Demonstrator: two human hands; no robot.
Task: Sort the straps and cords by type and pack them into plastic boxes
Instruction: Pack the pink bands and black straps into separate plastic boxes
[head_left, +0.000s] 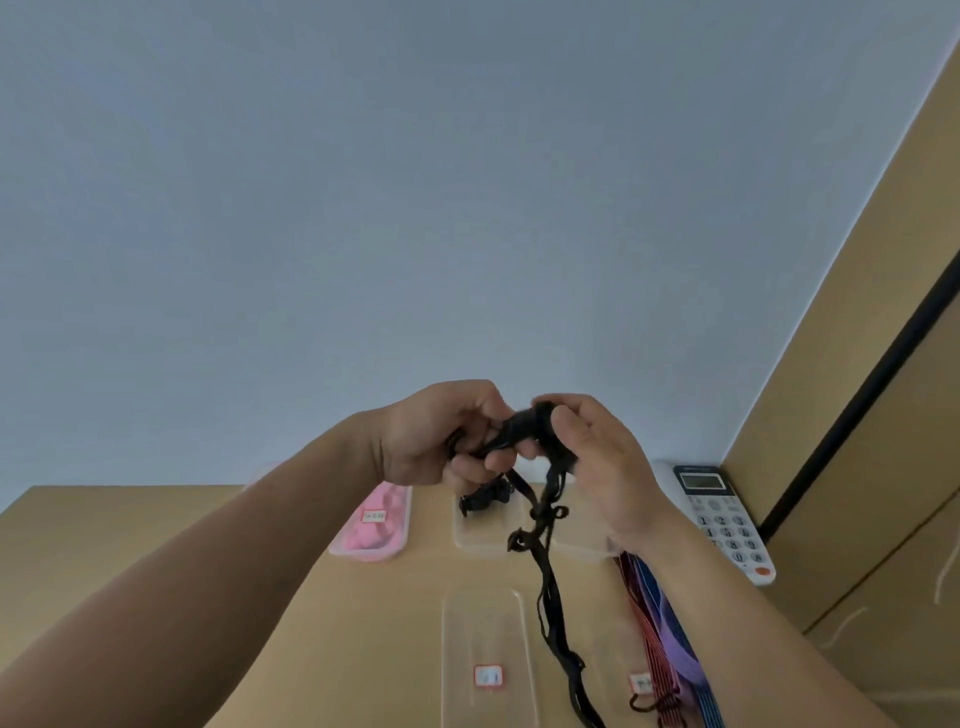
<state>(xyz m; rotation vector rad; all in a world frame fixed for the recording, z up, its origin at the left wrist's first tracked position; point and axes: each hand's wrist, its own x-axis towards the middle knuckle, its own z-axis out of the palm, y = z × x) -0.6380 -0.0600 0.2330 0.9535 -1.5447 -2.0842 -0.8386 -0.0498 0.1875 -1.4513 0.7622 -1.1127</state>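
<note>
Both hands are raised above the wooden table (156, 519), holding one bundle of black cord (550, 597). My left hand (441, 436) grips one end of it in curled fingers. My right hand (597, 462) pinches the gathered loops at the top. The cord's loose length hangs down to the table and runs off the bottom edge. A clear plastic box (480, 538) behind the hands holds black strap pieces. A pink-filled box (374, 525) stands to its left. Red, purple and blue striped straps (670, 634) lie under my right forearm.
A clear lid or box with a red-bordered label (485, 654) lies near the front of the table. A white desk phone (727, 519) sits at the back right, next to a wooden cabinet (857, 415). A pale wall fills the background.
</note>
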